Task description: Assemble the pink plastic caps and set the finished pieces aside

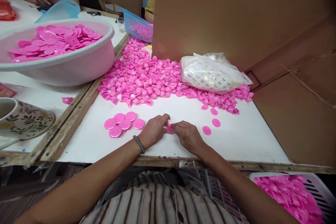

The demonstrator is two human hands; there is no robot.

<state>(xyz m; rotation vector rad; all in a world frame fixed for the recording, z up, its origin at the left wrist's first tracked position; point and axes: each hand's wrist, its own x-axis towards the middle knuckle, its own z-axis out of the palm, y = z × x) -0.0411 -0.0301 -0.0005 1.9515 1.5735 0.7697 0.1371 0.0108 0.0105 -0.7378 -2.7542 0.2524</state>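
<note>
My left hand [153, 129] and my right hand [187, 134] meet over the white table top [236, 140], fingers pinched together on one small pink plastic piece [169, 127]. A bead bracelet circles my left wrist. Several flat pink discs [122, 123] lie just left of my left hand. Three loose pink discs [213, 121] lie right of my right hand. A big heap of small pink cups [147, 77] spreads across the far side of the table.
A clear bag of white labelled bits [212, 73] rests on the heap. A pink basin of discs [65, 63], a patterned mug [23, 119], a blue basket [136, 26], cardboard walls [236, 14] and a crate of pink parts [291, 196] surround me. Another person sits far left.
</note>
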